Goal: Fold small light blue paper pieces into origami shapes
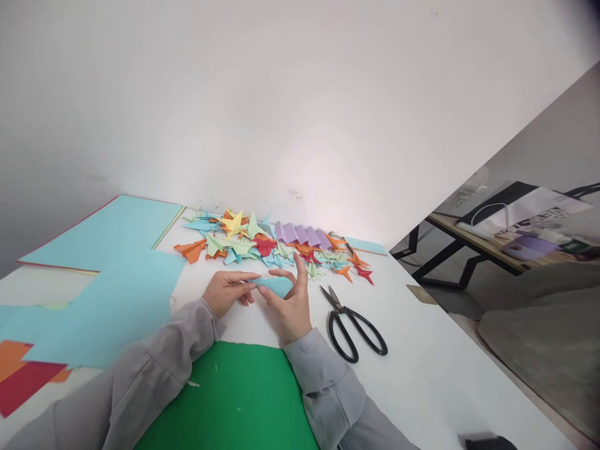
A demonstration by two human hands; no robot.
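A small folded piece of light blue paper (pixel 277 286) is held between both hands above the white table. My left hand (pixel 229 291) pinches its left end between thumb and fingers. My right hand (pixel 293 304) grips the right part with the thumb in front, while one finger points upward. Just beyond the hands lies a pile of small folded paper shapes (pixel 238 247) in yellow, green, blue, orange and red. A zigzag-folded purple strip (pixel 302 235) rests at the back of the pile. Black-handled scissors (pixel 347 317) lie partly open right of my right hand.
Large light blue sheets (pixel 117 300) cover the table's left side, with red (pixel 30 381) and orange sheets near the left edge. Something green (pixel 234 397) lies below my forearms. A wall stands behind the table (pixel 422 375). Right of it are a low table and a grey seat.
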